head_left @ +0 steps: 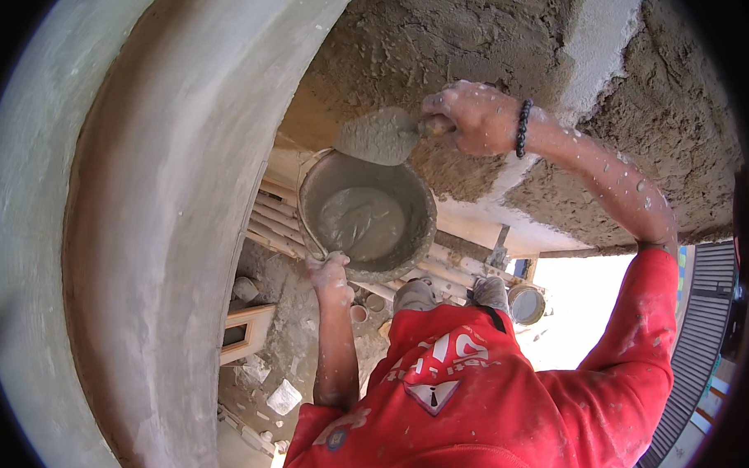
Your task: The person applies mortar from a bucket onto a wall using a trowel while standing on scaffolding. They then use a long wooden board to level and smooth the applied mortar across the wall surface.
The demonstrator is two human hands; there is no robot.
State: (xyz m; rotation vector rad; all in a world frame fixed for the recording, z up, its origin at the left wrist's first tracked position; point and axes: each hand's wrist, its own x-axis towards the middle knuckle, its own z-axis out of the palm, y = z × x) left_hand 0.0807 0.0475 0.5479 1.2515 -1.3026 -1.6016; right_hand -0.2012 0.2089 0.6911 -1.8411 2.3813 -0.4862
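Observation:
My right hand is closed round the handle of a trowel, whose blade is coated with grey mortar. The blade hovers over the far rim of a bucket, close to the rough mortar on the wall. Wet grey mortar lies in the bottom of the bucket. At the bucket's near left side, my left hand is closed on its rim or wire handle; the fingers are partly hidden. Both hands and forearms are spattered with mortar.
A smooth curved grey wall rises along the left. Wooden poles lie under the bucket and my feet. On the ground far below are a second bucket, a wooden frame and scattered debris.

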